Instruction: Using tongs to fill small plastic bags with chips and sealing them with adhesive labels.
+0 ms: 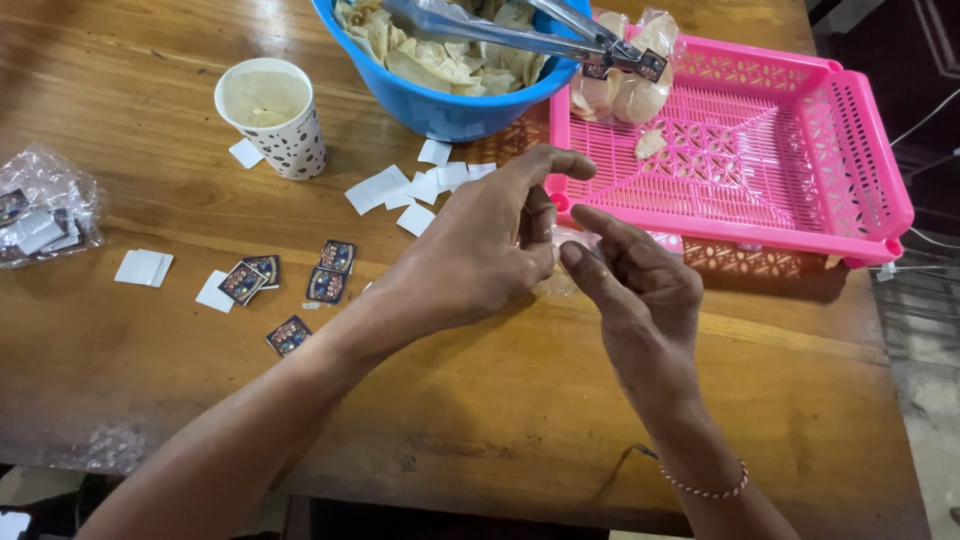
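My left hand (478, 245) and my right hand (640, 285) meet over the wooden table (500, 400), just in front of a pink plastic tray (860, 150). Between their fingertips is a thin clear plastic bag (572, 240), mostly hidden by the fingers; both hands pinch it. A bracelet sits on my right wrist. Small dark printed labels (325, 285) and white paper squares (400, 190) lie scattered left of my left hand.
A blue bowl (450, 110) of pale chips with metal tongs (500, 25) stands at the back. Filled clear packets (620, 85) lie in the tray's far left corner. A dotted paper cup (272, 115) and a plastic bag of labels (45, 205) are at the left.
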